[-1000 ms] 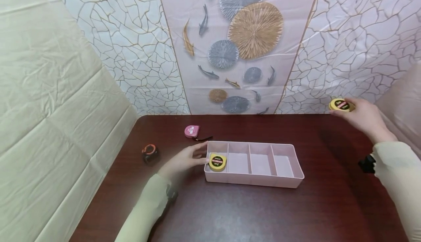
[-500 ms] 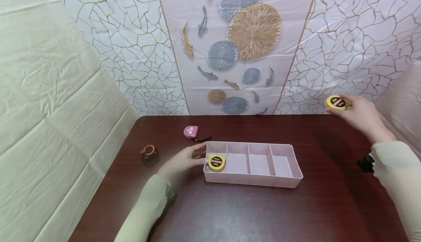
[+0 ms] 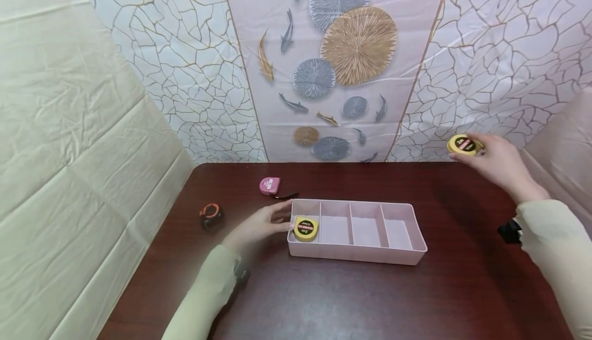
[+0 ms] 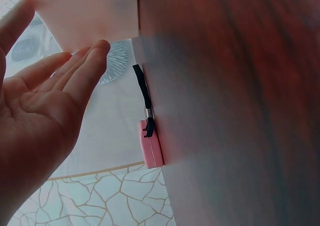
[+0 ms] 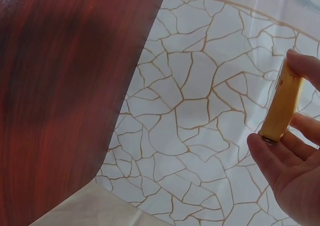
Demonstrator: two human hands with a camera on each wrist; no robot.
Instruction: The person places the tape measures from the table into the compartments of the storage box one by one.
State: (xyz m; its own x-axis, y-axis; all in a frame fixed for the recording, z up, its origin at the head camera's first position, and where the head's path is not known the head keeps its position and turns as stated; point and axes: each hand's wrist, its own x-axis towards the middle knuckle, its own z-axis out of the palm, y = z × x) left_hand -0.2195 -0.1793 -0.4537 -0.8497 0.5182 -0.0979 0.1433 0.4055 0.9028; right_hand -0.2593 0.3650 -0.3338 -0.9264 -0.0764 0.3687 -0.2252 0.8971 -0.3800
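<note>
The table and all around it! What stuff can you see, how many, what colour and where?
Tray: 1, pale pink, on the table
Tray tape measure: 1, yellow, in the leftmost compartment
Held tape measure: 1, yellow, in the right hand
Pink tape measure: 1, pink with black strap, behind the tray's left end
Probable tape measure: 1, black and orange, table's left side
Table: 1, dark reddish brown, under the tray
Backdrop: 1, pale with gold lines, behind the table
Left covering: 1, cream, left of the table
Wrist gadgets: 2, black, one by each wrist
Sleeves: 2, pale cream, one per arm
Left hand: 1, bare, at the tray's left end
Right hand: 1, bare, raised
</note>
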